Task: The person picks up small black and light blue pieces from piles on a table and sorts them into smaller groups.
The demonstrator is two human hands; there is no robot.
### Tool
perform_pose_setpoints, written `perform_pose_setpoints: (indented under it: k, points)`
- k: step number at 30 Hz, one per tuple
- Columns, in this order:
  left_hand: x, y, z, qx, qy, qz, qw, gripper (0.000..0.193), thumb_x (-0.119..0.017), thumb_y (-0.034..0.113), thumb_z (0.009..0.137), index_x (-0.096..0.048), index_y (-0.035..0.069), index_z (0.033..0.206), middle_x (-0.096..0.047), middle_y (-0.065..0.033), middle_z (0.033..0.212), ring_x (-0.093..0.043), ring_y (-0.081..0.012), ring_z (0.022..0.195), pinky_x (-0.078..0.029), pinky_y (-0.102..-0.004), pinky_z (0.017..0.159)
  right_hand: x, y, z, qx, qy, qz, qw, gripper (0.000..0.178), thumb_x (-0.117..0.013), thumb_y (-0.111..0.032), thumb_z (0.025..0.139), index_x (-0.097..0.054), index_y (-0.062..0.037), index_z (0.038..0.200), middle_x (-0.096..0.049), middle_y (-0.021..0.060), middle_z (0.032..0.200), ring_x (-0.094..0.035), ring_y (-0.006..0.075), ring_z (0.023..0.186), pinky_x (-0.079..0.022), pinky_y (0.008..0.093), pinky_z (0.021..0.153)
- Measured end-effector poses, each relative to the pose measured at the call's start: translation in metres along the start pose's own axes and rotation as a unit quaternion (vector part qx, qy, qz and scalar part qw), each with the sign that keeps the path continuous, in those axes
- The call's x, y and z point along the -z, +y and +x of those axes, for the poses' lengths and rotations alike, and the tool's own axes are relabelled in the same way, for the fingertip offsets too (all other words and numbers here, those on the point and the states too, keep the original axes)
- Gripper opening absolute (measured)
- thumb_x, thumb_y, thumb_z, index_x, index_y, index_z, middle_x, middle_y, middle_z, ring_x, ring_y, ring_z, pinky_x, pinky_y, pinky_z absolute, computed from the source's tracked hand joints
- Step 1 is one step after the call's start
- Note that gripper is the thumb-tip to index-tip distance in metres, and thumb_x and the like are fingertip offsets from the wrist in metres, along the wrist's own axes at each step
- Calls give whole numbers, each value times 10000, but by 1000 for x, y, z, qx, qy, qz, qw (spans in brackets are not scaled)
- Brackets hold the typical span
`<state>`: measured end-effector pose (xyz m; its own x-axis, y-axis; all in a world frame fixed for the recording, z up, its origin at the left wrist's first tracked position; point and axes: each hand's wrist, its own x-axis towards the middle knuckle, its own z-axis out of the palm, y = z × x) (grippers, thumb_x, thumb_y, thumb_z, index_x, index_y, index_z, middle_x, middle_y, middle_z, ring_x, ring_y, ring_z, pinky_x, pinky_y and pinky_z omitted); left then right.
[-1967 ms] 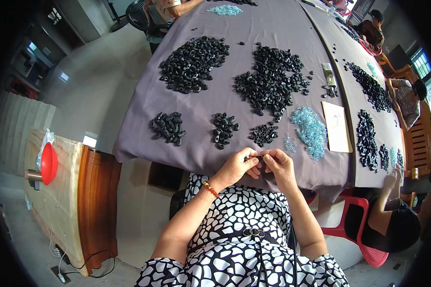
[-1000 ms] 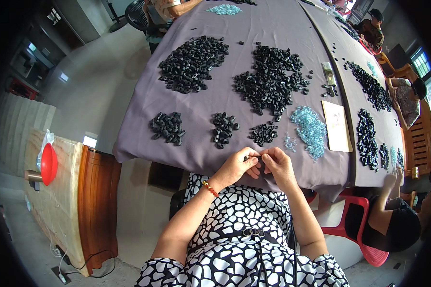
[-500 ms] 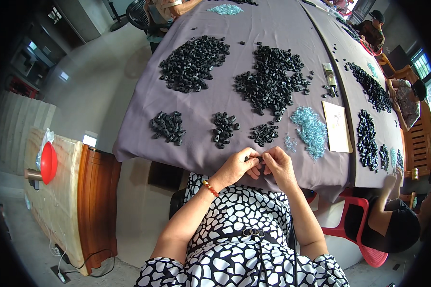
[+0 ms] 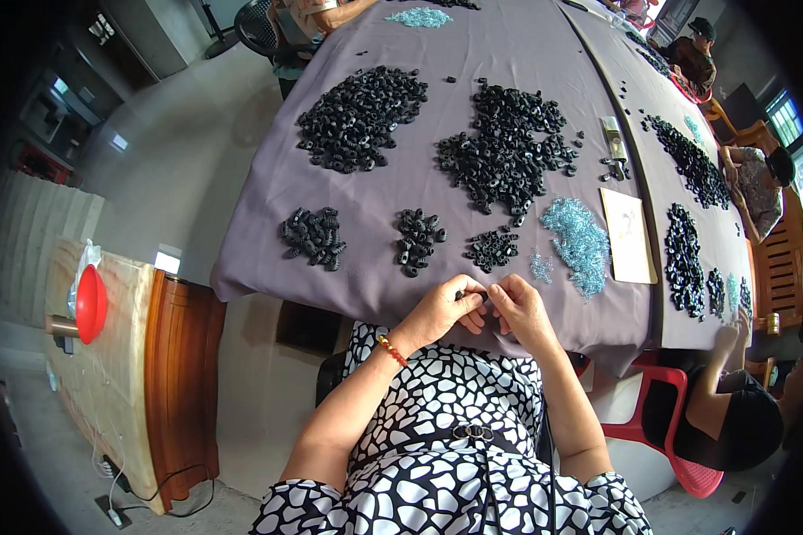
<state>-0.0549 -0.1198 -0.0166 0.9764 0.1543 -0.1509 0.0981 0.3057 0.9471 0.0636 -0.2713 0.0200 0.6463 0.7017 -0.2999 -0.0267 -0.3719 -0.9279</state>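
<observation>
In front of my lap, at the table's near edge, my left hand (image 4: 446, 312) pinches a small black plastic piece (image 4: 484, 296) between thumb and fingers. My right hand (image 4: 521, 310) meets it there, its thumb and forefinger pressed together at the piece's end; whatever they grip is too small to make out. Just beyond my hands lies a small pile of black pieces (image 4: 492, 251). Left of it are a second pile of black parts (image 4: 418, 241) and one of longer ridged black parts (image 4: 312, 239). Clear blue bits (image 4: 575, 245) are heaped to the right, with a few loose blue ones (image 4: 542, 267) beside them.
Two large heaps of black pieces, left (image 4: 361, 120) and right (image 4: 509, 147), lie farther back on the purple-grey cloth (image 4: 268, 214). A tan board (image 4: 629, 236) and a tube (image 4: 614, 140) are at right. Other people sit around; a red chair (image 4: 660, 419) stands close on the right.
My right hand has shifted very slightly at the black piece, exposing a bit more of its end. My left hand and the piles look unmoved.
</observation>
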Motion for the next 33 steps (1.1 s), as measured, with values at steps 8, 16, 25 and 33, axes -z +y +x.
perform_pose_setpoints:
  k: [8, 16, 25, 33]
  points:
    - [1, 3, 0, 22, -6, -2, 1000, 250, -555, 200, 1064, -589, -21, 1178, -678, -91, 963, -694, -154, 781, -602, -290, 714, 1, 1, -2, -6, -8, -8, 1000, 300, -607, -295, 1039, -567, -24, 918, -537, 1, 700, -479, 60, 535, -390, 242, 442]
    - [1, 1, 0, 19, -5, -7, 1000, 241, -542, 171, 1066, -581, -31, 1192, -679, -97, 961, -692, -152, 783, -605, -286, 712, -2, -2, -1, -24, -5, -4, 1000, 365, -559, -331, 1056, -567, -26, 856, -555, 16, 680, -497, 70, 527, -404, 253, 440]
    - [1, 1, -1, 13, 0, 2, 1000, 249, -548, 190, 1060, -587, -38, 1152, -675, -96, 949, -683, -142, 775, -608, -283, 686, 0, -1, -2, -16, -14, -54, 998, 355, -565, -329, 1062, -608, -16, 901, -565, 10, 684, -495, 72, 516, -412, 255, 448]
    - [1, 5, -2, 23, -4, -15, 1000, 248, -554, 203, 1062, -587, -25, 1153, -669, -85, 942, -682, -140, 779, -605, -284, 699, -2, -1, -1, -11, -4, -89, 996, 366, -559, -322, 1063, -609, 1, 897, -594, 23, 697, -534, 86, 560, -452, 276, 508]
